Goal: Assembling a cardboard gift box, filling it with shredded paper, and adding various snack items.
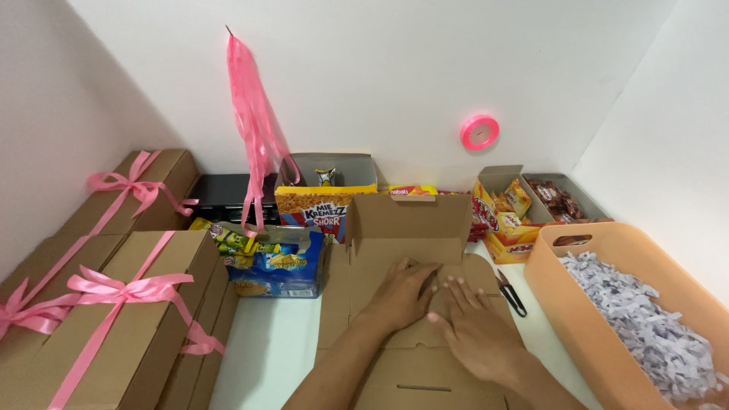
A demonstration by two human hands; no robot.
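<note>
**Both palms flat on an unfolded carton**

Along the left wall, closed brown cardboard boxes [129, 319] sit stacked, each tied with a pink ribbon bow [121, 288]; another beribboned box [148, 190] lies further back. Behind them, against the white rear wall, rests a dark flat case [224, 196], and a bunch of pink ribbon strips [254, 121] hangs from a pin above it.

Just right of the stacked boxes, a blue snack carton [277, 266] stands open with yellow and green packets [228, 239] spilling at its top. Behind it is a yellow-and-orange carton [323, 201] with its grey lid raised.

At the centre of the white table [266, 349] lies the flat brown carton blank [410, 304], its rear flap [410, 216] folded upright. The left hand [402, 292] presses on the blank, fingers spread and open, gripping nothing. The right hand [474, 326] lies just beside it, also open and flat, fingertips touching the cardboard.

Close to the right hand, small black snips [510, 292] lie on the table. Behind them stands a yellow-red snack box [509, 220] and a tray of dark brown wrapped sweets [558, 199]. A pink ribbon spool [480, 131] is fixed on the wall above. At far right, an orange plastic tub [585, 319] holds shredded white paper [645, 319].
</note>
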